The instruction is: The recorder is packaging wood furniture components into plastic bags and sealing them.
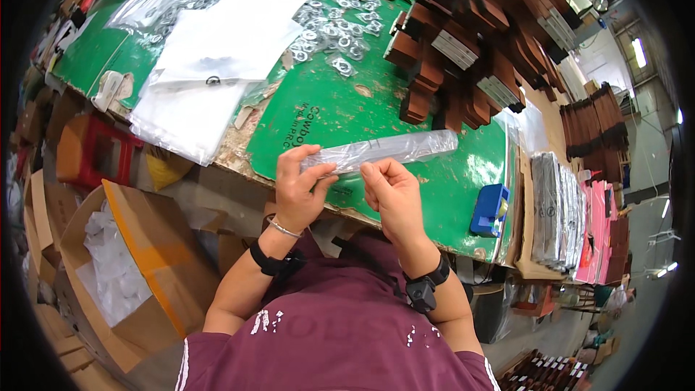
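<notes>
The left hand point(299, 187) pinches the packet point(405, 148) at its left end above the counter point(347, 112); the right hand point(395, 194) pinches its near edge. Gentle, even tension should prevent creases.

- Left hand point(297, 192): at the left end of a clear plastic sleeve point(405, 146).
- Right hand point(394, 192): pinching its near edge.
- Blue tape dispenser point(488, 210): right, on green tabletop point(434, 195).

Left hand point(298, 187) curls beside curled right hand point(393, 192).

One head-worn fisheye looks down, seemingly close above the table point(362, 116).
</notes>
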The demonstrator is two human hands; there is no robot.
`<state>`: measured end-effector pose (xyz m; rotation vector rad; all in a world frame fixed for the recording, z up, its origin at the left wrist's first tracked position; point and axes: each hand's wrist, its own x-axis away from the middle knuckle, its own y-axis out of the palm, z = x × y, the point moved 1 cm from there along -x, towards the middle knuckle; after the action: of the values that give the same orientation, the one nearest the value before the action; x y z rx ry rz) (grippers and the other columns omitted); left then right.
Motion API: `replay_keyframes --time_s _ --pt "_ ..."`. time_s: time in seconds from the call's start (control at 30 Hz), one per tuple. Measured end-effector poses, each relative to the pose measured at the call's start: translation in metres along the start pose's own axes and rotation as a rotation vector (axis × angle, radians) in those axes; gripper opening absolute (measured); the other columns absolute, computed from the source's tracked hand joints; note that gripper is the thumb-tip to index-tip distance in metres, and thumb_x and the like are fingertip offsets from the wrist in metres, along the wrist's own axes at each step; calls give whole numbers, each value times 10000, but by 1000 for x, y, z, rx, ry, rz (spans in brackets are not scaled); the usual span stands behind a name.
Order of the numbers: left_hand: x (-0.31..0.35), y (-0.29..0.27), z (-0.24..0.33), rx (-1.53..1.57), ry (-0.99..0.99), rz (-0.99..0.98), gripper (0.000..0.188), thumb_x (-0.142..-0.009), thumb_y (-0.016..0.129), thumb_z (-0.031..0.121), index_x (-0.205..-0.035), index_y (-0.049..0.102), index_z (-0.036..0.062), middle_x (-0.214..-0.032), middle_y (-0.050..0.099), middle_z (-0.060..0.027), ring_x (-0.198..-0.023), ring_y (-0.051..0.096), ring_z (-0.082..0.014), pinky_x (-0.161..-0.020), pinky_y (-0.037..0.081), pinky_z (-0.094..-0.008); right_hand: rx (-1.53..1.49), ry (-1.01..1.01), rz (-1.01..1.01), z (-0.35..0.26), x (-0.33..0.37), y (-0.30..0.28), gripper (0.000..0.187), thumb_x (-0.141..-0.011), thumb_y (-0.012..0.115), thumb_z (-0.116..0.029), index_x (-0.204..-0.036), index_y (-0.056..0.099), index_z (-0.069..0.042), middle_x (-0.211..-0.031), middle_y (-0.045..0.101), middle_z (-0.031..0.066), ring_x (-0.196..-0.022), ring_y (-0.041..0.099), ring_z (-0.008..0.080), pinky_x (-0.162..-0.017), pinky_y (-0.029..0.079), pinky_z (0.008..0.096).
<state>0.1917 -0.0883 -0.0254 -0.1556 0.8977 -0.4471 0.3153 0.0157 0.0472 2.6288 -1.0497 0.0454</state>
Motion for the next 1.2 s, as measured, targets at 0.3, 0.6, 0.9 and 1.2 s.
replay_keyframes --time_s 0.3,0.6,0.9,1.2 --pt "2 -1 -3 3 39 -7 300 -698 815 93 -973 695 115 -1153 594 -132 -1049 565 -336 -867 479 -427 219 90 247 41 -10 6 346 -895 745 -260 -683 534 -88 -539 518 -25 -435 419 32 -399 302 195" --pt "-9 -10 3 -114 62 -148 336 -769 763 144 -1098 708 187 -1123 552 -123 -1012 554 -320 -860 479 -424 148 397 271 35 -11 6 350 -895 734 -330 -737 550 -78 -572 515 -16 -435 443 64 -399 322 207" --pt "-29 -20 1 -138 -67 -304 290 -800 741 177 -1087 709 194 -1103 544 -136 -952 561 -333 -794 506 -415 -31 273 151 44 -7 7 253 -928 700 -250 -861 543 -63 -697 550 -4 -555 498 81 -507 395 221" --pt "-55 -11 -24 -17 -288 -344 191 -879 674 287 -986 730 139 -945 605 -152 -808 624 -330 -704 519 -416 227 9 246 56 -42 13 267 -882 746 -180 -857 521 -38 -724 648 43 -524 551 69 -470 434 206"
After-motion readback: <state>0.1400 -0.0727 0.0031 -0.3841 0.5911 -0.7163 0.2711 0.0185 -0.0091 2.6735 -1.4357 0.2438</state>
